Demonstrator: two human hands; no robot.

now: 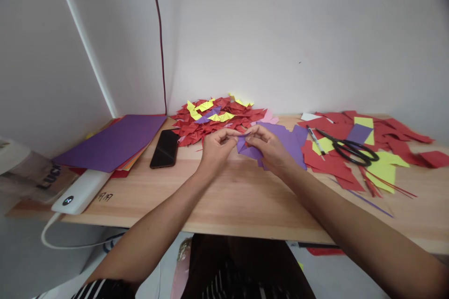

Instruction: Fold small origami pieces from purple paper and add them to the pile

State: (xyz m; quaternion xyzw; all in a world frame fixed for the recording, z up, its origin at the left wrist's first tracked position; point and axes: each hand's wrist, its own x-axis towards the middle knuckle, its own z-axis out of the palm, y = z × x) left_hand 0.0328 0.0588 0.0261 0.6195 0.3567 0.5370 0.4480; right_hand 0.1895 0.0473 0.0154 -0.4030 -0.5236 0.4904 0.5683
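Observation:
My left hand [217,145] and my right hand [267,145] meet above the middle of the wooden desk [224,196]. Both pinch a small folded purple paper piece [245,147] between fingertips. Just behind and to the right of it lie loose purple paper squares [291,140]. A pile of folded red, yellow and purple paper pieces [219,119] sits behind my hands, against the wall.
A black phone [164,148] lies left of my hands. A stack of purple and coloured sheets [114,142] and a white power bank [81,191] occupy the left end. Black scissors [352,148], a pen [315,140] and red and yellow paper scraps [372,154] cover the right side.

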